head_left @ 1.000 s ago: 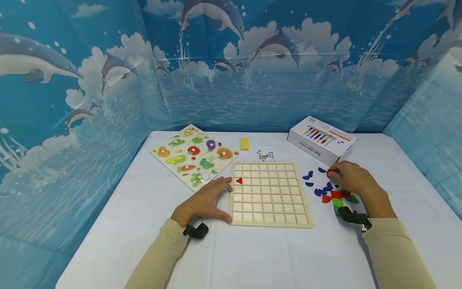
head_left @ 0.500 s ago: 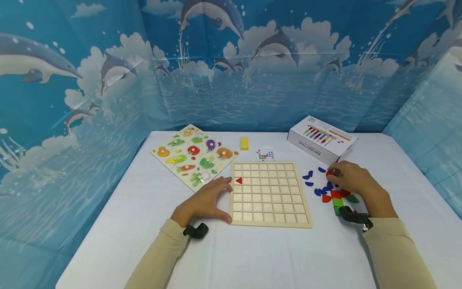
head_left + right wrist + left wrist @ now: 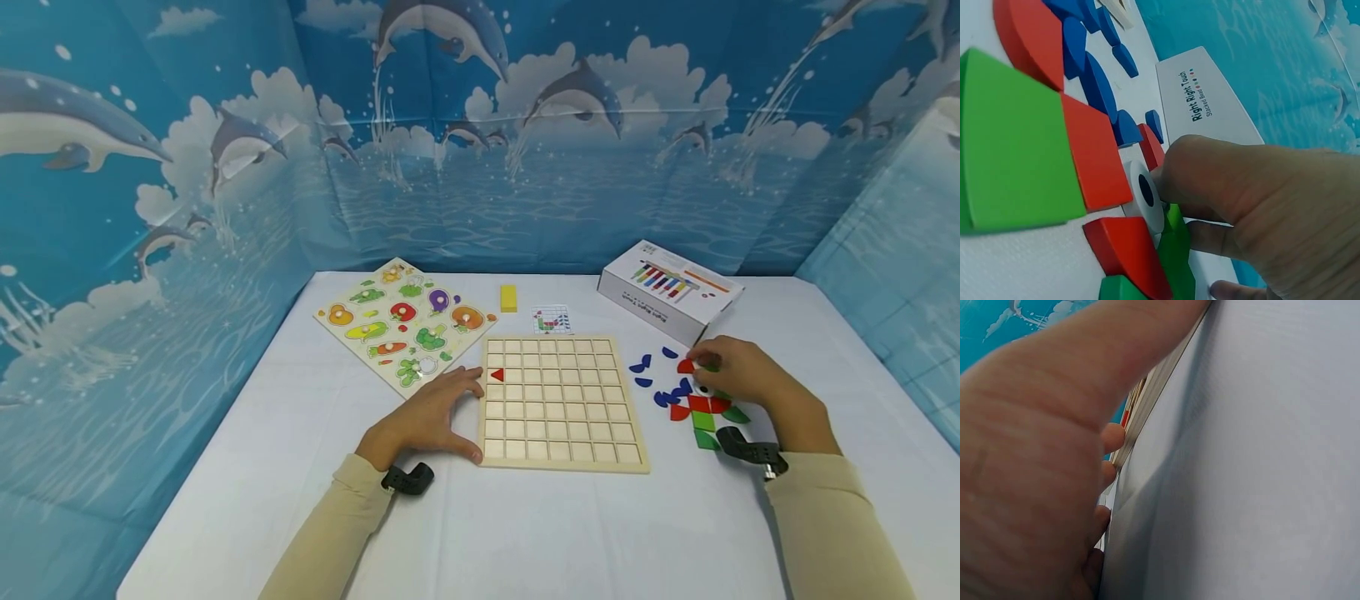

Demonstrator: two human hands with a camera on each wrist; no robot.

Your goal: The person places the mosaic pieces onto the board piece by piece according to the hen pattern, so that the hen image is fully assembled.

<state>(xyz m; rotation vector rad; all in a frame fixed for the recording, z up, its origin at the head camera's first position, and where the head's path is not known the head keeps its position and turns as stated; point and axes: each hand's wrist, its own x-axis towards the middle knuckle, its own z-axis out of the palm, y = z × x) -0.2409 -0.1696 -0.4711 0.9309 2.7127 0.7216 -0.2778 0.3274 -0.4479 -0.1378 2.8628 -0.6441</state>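
Observation:
My left hand [image 3: 431, 414] rests on the table with fingers and thumb spread, their tips against the left edge of the wooden grid board [image 3: 553, 411]. A red triangle [image 3: 498, 375] lies in one cell near the board's upper left. Right of the board, my right hand [image 3: 738, 368] reaches down with bent fingers beside a red rounded piece [image 3: 686, 367]. In the right wrist view, its fingertips are partly hidden behind a white disc [image 3: 1145, 197] with a black spot, near a green piece [image 3: 1175, 256]; whether they pinch anything is unclear.
Several blue half-round pieces [image 3: 643, 382] lie between board and right hand, with red and green blocks [image 3: 703, 421] below. Behind stand a white box [image 3: 670, 287], a small pattern card [image 3: 551, 320] and a yellow block [image 3: 508, 298]. A vegetable puzzle board [image 3: 405, 321] lies left.
My right hand has shifted slightly right and toward me, uncovering more of the red rounded piece and the blocks beneath the wrist. The left hand stays at the board.

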